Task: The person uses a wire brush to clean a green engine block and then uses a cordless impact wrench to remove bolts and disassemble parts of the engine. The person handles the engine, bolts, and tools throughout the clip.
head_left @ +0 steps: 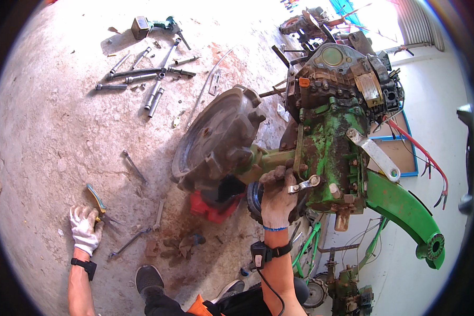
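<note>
In the head view, the left hand (84, 230) is down on the floor (42, 158) in a pale glove. Its fingers are bent over part of the pliers (96, 197), which have blue and yellow handles. I can't tell if it has a tight hold. The pliers lie on the floor, near a wrench (126, 243).

The right hand (277, 203) is up by the green machine (334, 150), next to a small silver lever (312, 181). Its fingers are partly bent, but I can't tell if they grip anything.

To hold the pliers well, I think it's best to get the fingers around both handles and stay away from the biting end. The right hand should rest softly, so it doesn't bump the lever.
</note>
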